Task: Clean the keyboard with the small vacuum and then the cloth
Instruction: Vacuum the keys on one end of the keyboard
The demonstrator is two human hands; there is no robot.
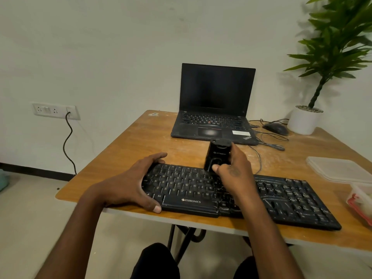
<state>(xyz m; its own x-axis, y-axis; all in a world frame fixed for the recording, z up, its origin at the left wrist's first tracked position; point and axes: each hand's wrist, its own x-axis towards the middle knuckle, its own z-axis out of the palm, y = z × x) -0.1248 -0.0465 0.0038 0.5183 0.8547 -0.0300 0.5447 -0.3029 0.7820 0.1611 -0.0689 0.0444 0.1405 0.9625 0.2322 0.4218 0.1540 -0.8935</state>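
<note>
A black keyboard (281, 200) lies along the near edge of the wooden table (141, 141). My left hand (132, 182) grips the keyboard's left end, thumb on the front edge and fingers over the back edge. My right hand (235, 170) grips a small black vacuum (218, 155), which stands upright with its lower end on the keys at the top middle of the keyboard. No cloth is in view.
An open black laptop (215, 105) sits at the back of the table, with a mouse (276, 128) and loose cables (269, 144) to its right. A potted plant (306, 119) stands at the back right. Clear plastic containers (340, 170) sit at the right edge.
</note>
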